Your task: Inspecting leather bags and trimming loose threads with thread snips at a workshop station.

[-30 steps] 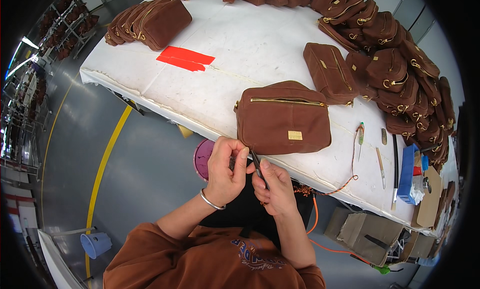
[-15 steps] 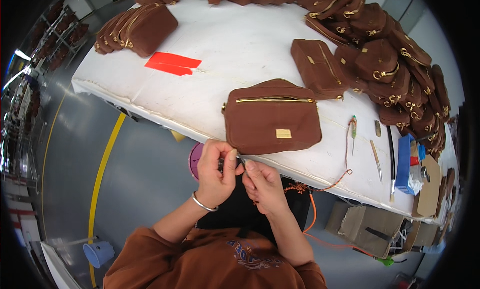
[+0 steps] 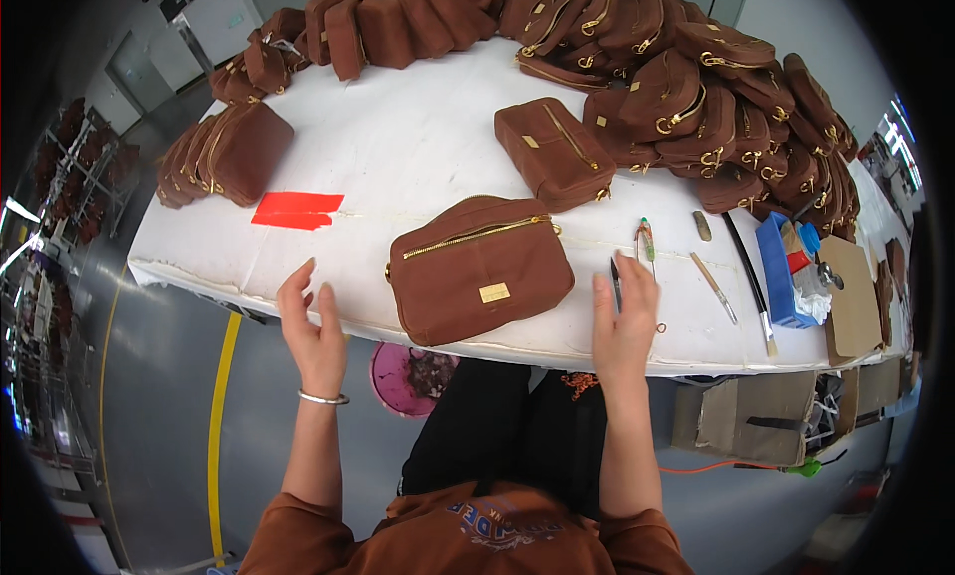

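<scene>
A brown fabric bag (image 3: 482, 274) with a gold zip and a small gold label stands at the table's near edge, its zip partly open. My left hand (image 3: 314, 326) is in the air to its left, fingers spread and holding nothing. On the other side, my right hand (image 3: 625, 316) is over the table edge, thumb apart from the fingers. A slim dark tool (image 3: 616, 285) shows between its thumb and fingers, seemingly lying on the table; its exact kind is unclear. Neither hand touches the bag.
Behind stands another brown bag (image 3: 554, 154), with heaped bags (image 3: 711, 107) at right and a row of bags (image 3: 227, 155) at left. An awl (image 3: 646, 239), a thin brush (image 3: 714, 288), a long brush (image 3: 751, 282) and a blue box (image 3: 783, 274) lie rightward. A pink basin (image 3: 395, 381) is below.
My hands have parted from each other and moved outward to either side of the bag. The dark tool that was between them has left my left hand. The whole view has shifted.
</scene>
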A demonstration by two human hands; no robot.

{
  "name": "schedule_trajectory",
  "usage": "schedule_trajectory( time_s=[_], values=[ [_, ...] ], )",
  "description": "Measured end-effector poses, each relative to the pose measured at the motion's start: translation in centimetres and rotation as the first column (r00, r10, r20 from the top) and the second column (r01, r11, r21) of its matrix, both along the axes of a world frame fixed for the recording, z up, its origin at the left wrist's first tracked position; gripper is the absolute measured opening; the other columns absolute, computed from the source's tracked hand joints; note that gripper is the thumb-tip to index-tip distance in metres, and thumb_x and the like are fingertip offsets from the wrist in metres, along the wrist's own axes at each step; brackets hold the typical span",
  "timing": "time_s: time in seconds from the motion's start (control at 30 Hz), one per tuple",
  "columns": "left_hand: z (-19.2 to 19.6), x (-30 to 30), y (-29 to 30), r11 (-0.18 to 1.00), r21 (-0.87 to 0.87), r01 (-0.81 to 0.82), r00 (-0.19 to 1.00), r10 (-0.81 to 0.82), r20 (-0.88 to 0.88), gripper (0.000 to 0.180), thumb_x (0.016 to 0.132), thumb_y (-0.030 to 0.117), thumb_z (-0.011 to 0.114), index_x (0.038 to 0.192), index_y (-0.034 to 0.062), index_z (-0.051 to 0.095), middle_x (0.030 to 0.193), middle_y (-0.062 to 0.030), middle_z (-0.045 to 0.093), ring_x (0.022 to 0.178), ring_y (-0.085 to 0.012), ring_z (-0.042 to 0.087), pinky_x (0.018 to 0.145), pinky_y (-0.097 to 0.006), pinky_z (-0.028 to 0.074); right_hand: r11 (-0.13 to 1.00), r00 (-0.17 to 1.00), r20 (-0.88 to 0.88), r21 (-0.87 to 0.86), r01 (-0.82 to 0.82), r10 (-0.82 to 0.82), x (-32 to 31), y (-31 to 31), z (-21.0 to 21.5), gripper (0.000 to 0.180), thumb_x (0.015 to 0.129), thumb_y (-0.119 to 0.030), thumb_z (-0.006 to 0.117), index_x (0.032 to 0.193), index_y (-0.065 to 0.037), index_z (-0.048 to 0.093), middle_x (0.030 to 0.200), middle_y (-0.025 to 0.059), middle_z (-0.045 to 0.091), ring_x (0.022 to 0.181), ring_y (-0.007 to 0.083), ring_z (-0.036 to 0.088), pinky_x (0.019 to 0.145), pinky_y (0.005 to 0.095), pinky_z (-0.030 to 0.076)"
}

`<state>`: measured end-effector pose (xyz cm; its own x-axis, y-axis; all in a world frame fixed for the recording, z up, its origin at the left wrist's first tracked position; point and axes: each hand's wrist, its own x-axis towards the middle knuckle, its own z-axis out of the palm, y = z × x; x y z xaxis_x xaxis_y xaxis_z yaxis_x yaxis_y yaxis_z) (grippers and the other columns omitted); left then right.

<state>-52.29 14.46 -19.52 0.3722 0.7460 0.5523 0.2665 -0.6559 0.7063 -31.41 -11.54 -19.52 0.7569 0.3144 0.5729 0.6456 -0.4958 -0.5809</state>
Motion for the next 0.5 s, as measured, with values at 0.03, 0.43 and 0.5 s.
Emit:
schedule_trajectory(
  time_s=[0.03, 0.43, 0.5],
  values=[
    [0.3, 1.1, 0.1, 0.998, -0.007, 0.060, 0.998, -0.060, 0.024, 0.031, 0.095, 0.013, 0.058, 0.124, 0.0034, 0.058, 0.125, -0.0141, 0.056, 0.113, -0.0229, 0.055, 0.094, -0.034, 0.044, 0.999, 0.999, -0.017, 0.014, -0.040, 0.040, -0.6, 0.9, 0.1, 0.040, 0.095, -0.019, 0.060, 0.123, 0.009, 0.055, 0.120, 0.0269, 0.058, 0.111, 0.0396, 0.056, 0.094, 0.0430, 0.045],
    [6.5, 8.0, -3.0, 0.426, -0.652, 0.627, 0.659, -0.736, 0.153, 0.052, 0.099, 0.028, 0.058, 0.137, -0.0045, 0.047, 0.129, -0.0118, 0.059, 0.117, -0.0160, 0.054, 0.101, -0.029, 0.042, 0.766, 0.761, -0.400, 0.613, -0.192, 0.511, -1.8, 1.7, 0.8, 0.050, 0.099, -0.017, 0.055, 0.140, 0.007, 0.041, 0.130, 0.0205, 0.056, 0.122, 0.0222, 0.053, 0.101, 0.0322, 0.042],
    [7.7, 7.5, -3.8, 0.301, -0.714, 0.633, 0.608, -0.763, 0.218, 0.047, 0.096, 0.021, 0.063, 0.134, -0.0029, 0.050, 0.126, -0.0090, 0.060, 0.114, -0.0133, 0.056, 0.099, -0.029, 0.044, 0.708, 0.717, -0.389, 0.675, -0.205, 0.578, -1.9, 1.1, 2.6, 0.052, 0.098, -0.014, 0.057, 0.143, 0.006, 0.038, 0.139, 0.0202, 0.050, 0.129, 0.0230, 0.048, 0.106, 0.0329, 0.038]
  ],
)
